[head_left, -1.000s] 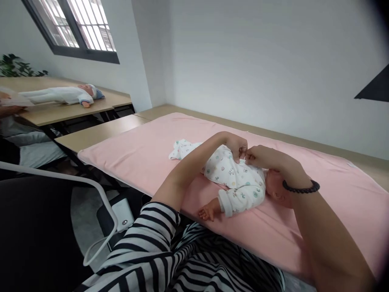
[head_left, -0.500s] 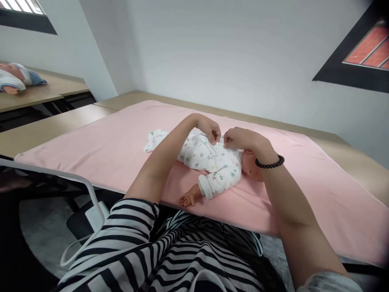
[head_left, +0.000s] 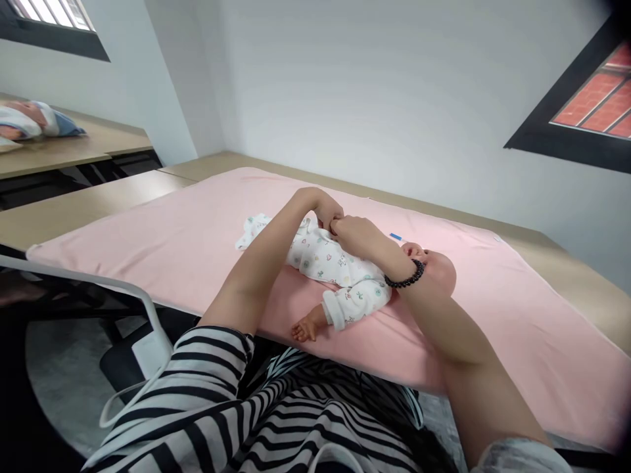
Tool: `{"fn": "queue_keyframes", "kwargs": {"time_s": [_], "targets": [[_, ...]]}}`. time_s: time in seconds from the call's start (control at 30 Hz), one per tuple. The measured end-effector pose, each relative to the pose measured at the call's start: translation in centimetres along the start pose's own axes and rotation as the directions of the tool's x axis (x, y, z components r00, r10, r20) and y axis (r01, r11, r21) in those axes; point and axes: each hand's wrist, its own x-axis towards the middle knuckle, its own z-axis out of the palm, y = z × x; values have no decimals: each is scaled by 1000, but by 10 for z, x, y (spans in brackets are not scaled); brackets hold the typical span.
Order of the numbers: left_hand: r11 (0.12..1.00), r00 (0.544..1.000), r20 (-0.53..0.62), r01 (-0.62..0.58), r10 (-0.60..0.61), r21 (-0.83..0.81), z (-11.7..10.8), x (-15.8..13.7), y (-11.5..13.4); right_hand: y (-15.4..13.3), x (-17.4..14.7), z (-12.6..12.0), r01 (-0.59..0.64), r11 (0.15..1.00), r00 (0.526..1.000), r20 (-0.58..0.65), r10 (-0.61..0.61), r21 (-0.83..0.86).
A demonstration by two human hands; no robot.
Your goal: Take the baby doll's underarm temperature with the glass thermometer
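A baby doll (head_left: 441,270) lies on its back on a pink blanket (head_left: 187,223), its head to the right. It wears a white long-sleeved baby garment (head_left: 320,257) with small coloured prints. My left hand (head_left: 327,209) and my right hand (head_left: 357,235) meet over the doll's front, fingers closed at the garment's far side. What is pinched between the fingertips is mostly hidden, though they touch the cloth. One doll hand (head_left: 309,324) sticks out of its cuff near the blanket's front edge.
A small blue strip (head_left: 395,236) lies on the blanket behind the doll's head. On another table at far left rests a second doll (head_left: 34,121) in white and blue. A wall (head_left: 374,98) stands behind the table, and a white chair frame (head_left: 148,309) is at lower left.
My right hand has moved left from near the doll's neck down its front to meet my left hand. The doll's face and the blue strip have come into view.
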Motion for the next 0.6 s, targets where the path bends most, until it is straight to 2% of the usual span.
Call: {"fn": "queue_keyframes", "kwargs": {"time_s": [0.13, 0.3, 0.47, 0.6], "targets": [[998, 999, 18, -34, 35, -51, 0, 2, -2, 5, -2, 15, -20, 1000, 998, -55, 21, 12], [998, 999, 41, -9, 11, -54, 5, 3, 5, 10, -5, 39, -41, 998, 992, -116, 47, 49], [997, 998, 53, -43, 47, -71, 4, 4, 2, 6, -2, 67, -71, 989, 949, -297, 108, 130], [994, 994, 91, -51, 61, -101, 1, 4, -4, 4, 0, 75, -92, 984, 938, -318, 136, 150]]}}
